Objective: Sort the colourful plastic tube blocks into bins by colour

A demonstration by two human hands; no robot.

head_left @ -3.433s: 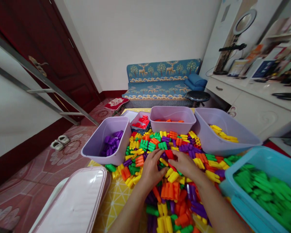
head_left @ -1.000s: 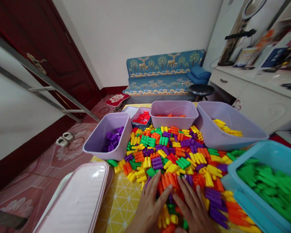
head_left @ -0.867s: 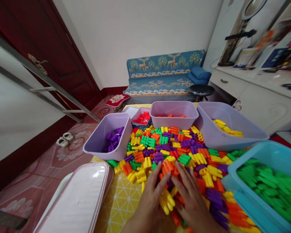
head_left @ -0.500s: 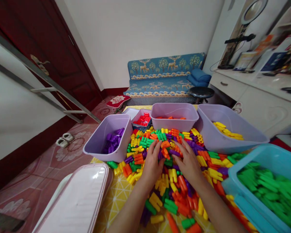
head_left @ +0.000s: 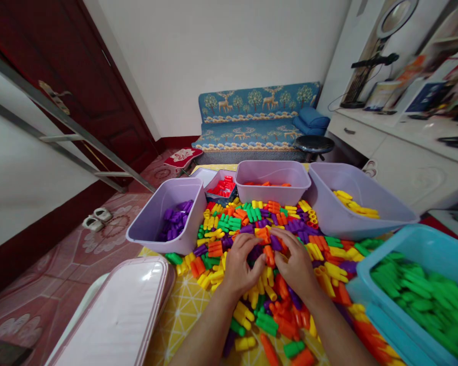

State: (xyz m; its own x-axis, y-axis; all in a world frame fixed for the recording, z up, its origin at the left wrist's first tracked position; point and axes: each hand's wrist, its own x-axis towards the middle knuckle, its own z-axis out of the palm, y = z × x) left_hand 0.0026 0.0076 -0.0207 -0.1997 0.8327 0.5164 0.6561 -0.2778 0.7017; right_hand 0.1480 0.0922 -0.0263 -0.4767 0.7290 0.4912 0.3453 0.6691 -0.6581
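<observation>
While the left hand point(head_left: 242, 262) and right hand point(head_left: 296, 262) curl over plastic pieces point(head_left: 268, 255), grasp indeterminable, a purple-filled tub point(head_left: 195, 226) stands at ten o'clock.

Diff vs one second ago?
Left grip and right grip moved forward, from the nearer part of the multicoloured heap of tube-shaped plastic pieces to its middle. Orange pieces and purple pieces lie between them; can't tell if any are held. Unchanged: the lilac plastic bins and the turquoise plastic bin, visible contents too.
</observation>
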